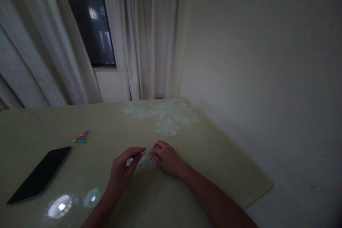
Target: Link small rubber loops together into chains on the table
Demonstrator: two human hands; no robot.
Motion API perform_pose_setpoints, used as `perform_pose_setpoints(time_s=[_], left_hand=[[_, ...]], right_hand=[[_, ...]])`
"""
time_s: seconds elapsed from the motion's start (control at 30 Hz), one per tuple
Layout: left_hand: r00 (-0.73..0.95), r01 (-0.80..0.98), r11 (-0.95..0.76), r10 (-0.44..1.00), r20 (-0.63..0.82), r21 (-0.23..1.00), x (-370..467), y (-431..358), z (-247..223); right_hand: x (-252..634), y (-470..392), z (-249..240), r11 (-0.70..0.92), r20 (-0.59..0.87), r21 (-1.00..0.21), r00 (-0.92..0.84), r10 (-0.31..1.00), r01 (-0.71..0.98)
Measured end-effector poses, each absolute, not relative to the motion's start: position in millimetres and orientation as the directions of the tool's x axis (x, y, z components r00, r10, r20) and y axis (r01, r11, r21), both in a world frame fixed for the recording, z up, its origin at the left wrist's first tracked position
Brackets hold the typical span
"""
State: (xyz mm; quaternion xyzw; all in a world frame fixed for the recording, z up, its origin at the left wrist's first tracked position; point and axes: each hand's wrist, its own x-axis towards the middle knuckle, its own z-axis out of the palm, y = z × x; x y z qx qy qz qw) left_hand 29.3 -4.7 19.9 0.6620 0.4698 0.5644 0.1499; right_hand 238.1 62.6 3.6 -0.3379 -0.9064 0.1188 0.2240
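Observation:
A small heap of whitish pieces lies on the table between my two hands. On its left, my left hand has thumb and forefinger pinched around a tiny pale piece. From the right, my right hand reaches to the heap with its fingers bent together; whatever they hold is too small to make out. A few more whitish pieces lie beyond my right hand.
The pale table has a white floral pattern. A small pile of colourful pieces and a dark tablet lie on the left. Curtains, a window and a wall stand behind and to the right.

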Motion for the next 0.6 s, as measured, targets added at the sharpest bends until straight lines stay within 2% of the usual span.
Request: perform_pose_setpoints(time_s=[0.13, 0.33, 0.6], left_hand=[[-0.071, 0.433, -0.549, 0.77, 0.635, 0.714, 27.7, -3.1, 18.1], [-0.086, 0.461, -0.483, 0.811, 0.579, 0.745, 28.7, -3.6, 18.1], [-0.1, 0.458, -0.485, 0.804, 0.586, 0.745, 30.4, -3.6, 19.2]], right_hand=[[234.7, 60.7, 0.3, 0.759, 0.324, -0.346, -0.689, 0.648, 0.551], [227.6, 64.6, -0.6, 0.726, 0.354, -0.336, -0.634, 0.688, 0.6], [223.9, 68.0, 2.1, 0.725, 0.28, -0.294, -0.669, 0.688, 0.623]])
